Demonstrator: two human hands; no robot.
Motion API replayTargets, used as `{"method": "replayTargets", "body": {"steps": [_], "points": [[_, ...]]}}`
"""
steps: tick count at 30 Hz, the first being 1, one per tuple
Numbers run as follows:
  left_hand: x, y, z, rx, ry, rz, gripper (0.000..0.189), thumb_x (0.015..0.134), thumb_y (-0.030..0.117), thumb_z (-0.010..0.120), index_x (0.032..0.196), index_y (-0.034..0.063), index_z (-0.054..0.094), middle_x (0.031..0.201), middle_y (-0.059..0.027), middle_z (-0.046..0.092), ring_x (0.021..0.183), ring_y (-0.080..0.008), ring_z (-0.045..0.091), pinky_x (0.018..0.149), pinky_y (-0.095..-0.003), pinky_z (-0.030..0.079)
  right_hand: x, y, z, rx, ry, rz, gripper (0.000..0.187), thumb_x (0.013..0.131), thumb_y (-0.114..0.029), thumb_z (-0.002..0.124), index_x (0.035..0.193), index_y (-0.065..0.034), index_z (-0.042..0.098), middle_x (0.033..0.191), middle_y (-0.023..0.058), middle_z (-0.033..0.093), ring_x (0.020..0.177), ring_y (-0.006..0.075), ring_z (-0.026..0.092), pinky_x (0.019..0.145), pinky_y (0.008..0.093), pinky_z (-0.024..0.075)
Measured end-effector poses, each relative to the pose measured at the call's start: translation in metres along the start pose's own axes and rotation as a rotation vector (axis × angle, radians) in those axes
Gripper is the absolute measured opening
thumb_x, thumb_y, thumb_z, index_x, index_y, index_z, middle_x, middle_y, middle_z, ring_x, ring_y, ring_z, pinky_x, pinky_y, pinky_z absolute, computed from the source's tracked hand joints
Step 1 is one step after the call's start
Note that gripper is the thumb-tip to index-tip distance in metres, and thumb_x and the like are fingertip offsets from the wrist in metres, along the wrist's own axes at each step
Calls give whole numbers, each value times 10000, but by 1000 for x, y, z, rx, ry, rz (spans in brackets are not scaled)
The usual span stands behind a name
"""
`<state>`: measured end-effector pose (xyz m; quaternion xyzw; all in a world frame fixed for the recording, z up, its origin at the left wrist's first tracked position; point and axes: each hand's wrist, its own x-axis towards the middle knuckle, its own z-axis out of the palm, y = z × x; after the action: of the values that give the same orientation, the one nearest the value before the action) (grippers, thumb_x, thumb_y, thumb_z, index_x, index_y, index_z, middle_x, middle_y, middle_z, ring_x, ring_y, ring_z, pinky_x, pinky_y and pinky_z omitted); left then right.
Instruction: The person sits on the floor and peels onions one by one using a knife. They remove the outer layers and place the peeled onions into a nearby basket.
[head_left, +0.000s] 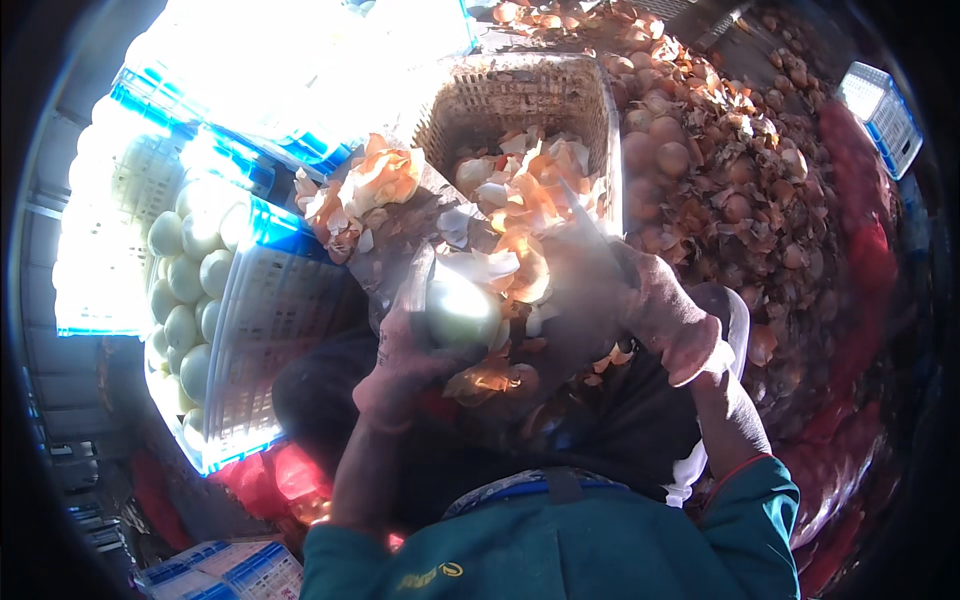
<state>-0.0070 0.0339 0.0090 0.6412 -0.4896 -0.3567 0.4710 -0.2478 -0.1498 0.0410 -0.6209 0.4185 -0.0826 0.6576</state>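
My left hand (397, 352), in a knit work glove, grips a peeled onion (459, 313) whose pale green-white surface shines in the sun. Loose onion skin (529, 266) hangs just beyond it. My gloved right hand (664, 307) is closed around a knife, its handle hidden by the fingers. The blurred knife blade (583, 214) points up and away, over the near side of a dirty plastic crate (517, 71). Inside that crate are onion skins (551, 176) and an onion (472, 174). More skins and a small onion (523, 379) lie between my legs.
At left, a white-and-blue crate (259, 322) holds several peeled onions (184, 277). Glare washes out stacked crates (300, 67) behind it. A heap of unpeeled onions and skins (739, 187) spreads on the right, bordered by red mesh sacking (862, 255). Another small crate (885, 120) stands beyond.
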Motion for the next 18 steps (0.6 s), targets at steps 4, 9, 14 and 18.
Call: {"method": "replayTargets", "body": {"steps": [4, 9, 14, 18], "points": [[-8, 1, -3, 189, -74, -7, 907, 702, 181, 946, 1467, -19, 501, 1292, -91, 663, 1175, -185, 626, 1050, -371, 500, 26, 9, 43, -211, 62, -328, 324, 930, -105, 705, 1235, 0, 670, 931, 111, 702, 813, 177, 662, 733, 327, 539], [-18, 7, 6, -49, 165, -106, 1072, 720, 147, 926, 1593, -26, 327, 1363, -123, 620, 1218, -204, 607, 1081, -380, 488, 1, 6, 74, -466, 137, -640, 338, 956, -89, 651, 1279, 11, 644, 1015, 241, 732, 951, 371, 727, 815, 425, 570], [-18, -11, 5, -141, 165, -144, 1034, 748, 90, 884, 1603, -23, 313, 1375, -121, 609, 1227, -204, 606, 1077, -372, 493, -25, 47, 75, -803, -152, -275, 339, 1000, -192, 654, 1295, -53, 561, 1052, 232, 676, 961, 414, 701, 820, 514, 558], [-16, -11, 5, -111, 177, -132, 970, 758, 94, 876, 1576, -9, 365, 1365, -111, 616, 1220, -196, 612, 1056, -354, 505, -34, 35, 76, -931, -174, -109, 255, 1003, -143, 586, 1235, -43, 549, 1018, 260, 676, 888, 450, 710, 769, 535, 566]]}}
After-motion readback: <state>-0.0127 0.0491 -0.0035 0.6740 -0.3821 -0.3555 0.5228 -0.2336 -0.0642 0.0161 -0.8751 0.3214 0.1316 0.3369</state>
